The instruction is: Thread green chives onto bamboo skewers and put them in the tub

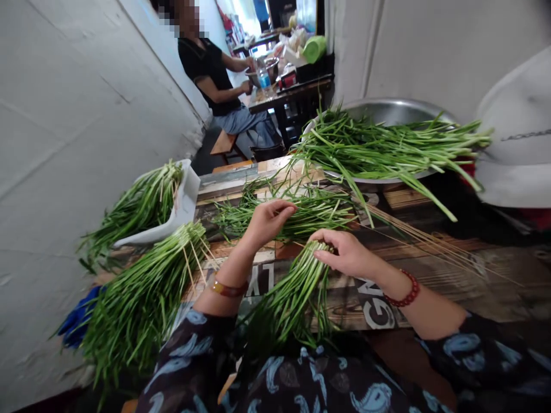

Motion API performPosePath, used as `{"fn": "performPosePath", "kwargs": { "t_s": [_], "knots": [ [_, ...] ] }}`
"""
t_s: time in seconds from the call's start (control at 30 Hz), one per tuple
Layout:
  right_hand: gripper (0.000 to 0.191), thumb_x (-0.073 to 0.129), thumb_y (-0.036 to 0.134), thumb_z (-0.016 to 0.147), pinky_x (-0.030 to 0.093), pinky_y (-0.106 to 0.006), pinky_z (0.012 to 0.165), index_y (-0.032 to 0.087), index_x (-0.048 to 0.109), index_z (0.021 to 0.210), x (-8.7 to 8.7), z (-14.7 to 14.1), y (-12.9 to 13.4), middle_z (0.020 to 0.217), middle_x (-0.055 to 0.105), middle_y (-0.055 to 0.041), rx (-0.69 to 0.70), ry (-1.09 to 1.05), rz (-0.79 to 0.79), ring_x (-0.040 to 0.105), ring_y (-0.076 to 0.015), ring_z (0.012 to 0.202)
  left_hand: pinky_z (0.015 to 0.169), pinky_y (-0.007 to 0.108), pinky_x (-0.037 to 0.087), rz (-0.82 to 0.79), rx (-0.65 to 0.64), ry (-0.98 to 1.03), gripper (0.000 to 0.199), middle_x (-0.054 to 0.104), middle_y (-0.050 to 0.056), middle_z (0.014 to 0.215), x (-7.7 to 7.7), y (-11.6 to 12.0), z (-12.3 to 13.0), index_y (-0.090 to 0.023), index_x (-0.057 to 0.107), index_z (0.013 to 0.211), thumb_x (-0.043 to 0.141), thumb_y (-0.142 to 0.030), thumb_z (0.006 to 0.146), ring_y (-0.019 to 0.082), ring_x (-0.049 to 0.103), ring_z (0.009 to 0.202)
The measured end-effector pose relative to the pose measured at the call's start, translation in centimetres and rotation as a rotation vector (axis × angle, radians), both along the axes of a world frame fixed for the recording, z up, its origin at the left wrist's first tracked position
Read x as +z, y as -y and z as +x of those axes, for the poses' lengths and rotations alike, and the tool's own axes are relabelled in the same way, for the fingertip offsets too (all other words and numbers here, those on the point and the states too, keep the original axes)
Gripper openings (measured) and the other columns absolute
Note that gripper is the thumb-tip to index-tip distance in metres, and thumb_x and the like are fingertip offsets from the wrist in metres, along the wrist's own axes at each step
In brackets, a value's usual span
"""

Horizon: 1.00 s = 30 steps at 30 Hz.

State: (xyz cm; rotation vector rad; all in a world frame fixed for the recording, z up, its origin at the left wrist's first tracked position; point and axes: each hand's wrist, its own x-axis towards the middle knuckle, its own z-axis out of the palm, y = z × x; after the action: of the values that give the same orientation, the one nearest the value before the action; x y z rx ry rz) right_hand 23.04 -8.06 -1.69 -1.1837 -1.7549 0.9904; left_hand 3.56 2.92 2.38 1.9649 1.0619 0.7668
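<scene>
My right hand [346, 252] is wrapped round the cut stem ends of a bunch of garlic chives [297, 281], whose leaves hang toward my lap over the table's near edge. My left hand [269, 222] is above a loose pile of garlic chives [321, 209], thumb and fingertips pressed together; whatever is between them cannot be made out. Left of my left arm lies a large bundle of chives [146, 292] with thin wooden skewers [188, 267] through its stem ends.
A steel basin [400, 112] heaped with long chives stands at the back right. Loose skewers [430, 244] lie across the wooden table [396, 275]. A white tray [185, 192] with skewered chives is at the left. Beyond, a person [210, 69] sits at another table with a bowl.
</scene>
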Motion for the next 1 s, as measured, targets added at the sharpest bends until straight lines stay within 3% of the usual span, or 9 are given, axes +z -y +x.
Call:
{"fn": "performPosePath", "kwargs": {
  "t_s": [0.17,0.3,0.4,0.53,0.63,0.83,1.0],
  "knots": [
    [0.016,0.057,0.023,0.081,0.039,-0.017,0.042,0.016,0.067,0.09,-0.6,-0.4,-0.2,0.07,0.063,0.0029,0.057,-0.204,-0.244,0.05,-0.0057,0.043,0.077,0.029,0.047,0.282,-0.202,-0.324,0.016,0.073,0.008,0.09,-0.3,-3.1,4.0,-0.017,0.077,0.087,0.063,-0.023,0.083,0.019,0.064,0.084],
    [0.014,0.059,0.022,0.079,0.036,-0.015,0.038,0.016,0.067,0.089,-0.3,-0.4,-0.4,0.066,0.06,0.0043,0.037,-0.292,-0.302,0.05,-0.0044,0.04,0.078,0.028,0.047,0.277,-0.386,-0.46,0.01,0.073,0.006,0.085,-0.4,-4.4,5.6,-0.019,0.077,0.081,0.069,-0.023,0.078,0.018,0.065,0.08],
    [0.01,0.059,0.02,0.079,0.034,-0.014,0.037,0.015,0.066,0.085,0.1,-0.5,-0.3,0.063,0.056,0.0057,0.01,-0.338,-0.328,0.049,-0.0038,0.039,0.075,0.027,0.046,0.259,-0.342,-0.438,0.012,0.073,0.005,0.083,-0.4,-5.0,5.7,-0.018,0.077,0.078,0.065,-0.021,0.078,0.017,0.063,0.076],
    [0.009,0.059,0.021,0.078,0.034,-0.014,0.037,0.016,0.065,0.082,0.1,-0.8,-0.2,0.058,0.053,0.0067,-0.038,-0.371,-0.351,0.047,-0.0041,0.038,0.067,0.025,0.042,0.109,-0.072,-0.224,0.015,0.07,0.003,0.071,-0.4,-5.2,4.8,-0.015,0.076,0.073,0.066,-0.026,0.076,0.014,0.058,0.067],
    [0.014,0.06,0.026,0.077,0.035,-0.016,0.036,0.016,0.066,0.085,-0.1,-0.8,-0.2,0.061,0.056,0.0055,-0.111,-0.376,-0.341,0.047,-0.0047,0.037,0.065,0.023,0.041,-0.072,0.04,0.047,0.018,0.068,0.001,0.069,-0.1,-4.5,3.8,-0.014,0.074,0.074,0.073,-0.032,0.071,0.01,0.054,0.063],
    [0.023,0.061,0.035,0.077,0.036,-0.017,0.035,0.017,0.066,0.09,0.2,-0.2,-0.1,0.057,0.053,0.006,-0.215,-0.386,-0.354,0.049,-0.0066,0.037,0.076,0.025,0.047,-0.24,0.047,0.482,0.018,0.072,0.003,0.083,0.1,-1.9,2.3,-0.017,0.074,0.074,0.082,-0.031,0.066,0.011,0.061,0.077],
    [0.032,0.063,0.04,0.075,0.036,-0.017,0.034,0.016,0.067,0.095,1.0,0.2,0.1,0.064,0.058,0.0037,-0.255,-0.428,-0.375,0.048,-0.0058,0.037,0.066,0.023,0.047,-0.372,0.028,0.613,0.024,0.07,0.002,0.077,0.2,0.1,1.8,-0.016,0.071,0.075,0.082,-0.036,0.069,0.008,0.059,0.066]
  ]
}}
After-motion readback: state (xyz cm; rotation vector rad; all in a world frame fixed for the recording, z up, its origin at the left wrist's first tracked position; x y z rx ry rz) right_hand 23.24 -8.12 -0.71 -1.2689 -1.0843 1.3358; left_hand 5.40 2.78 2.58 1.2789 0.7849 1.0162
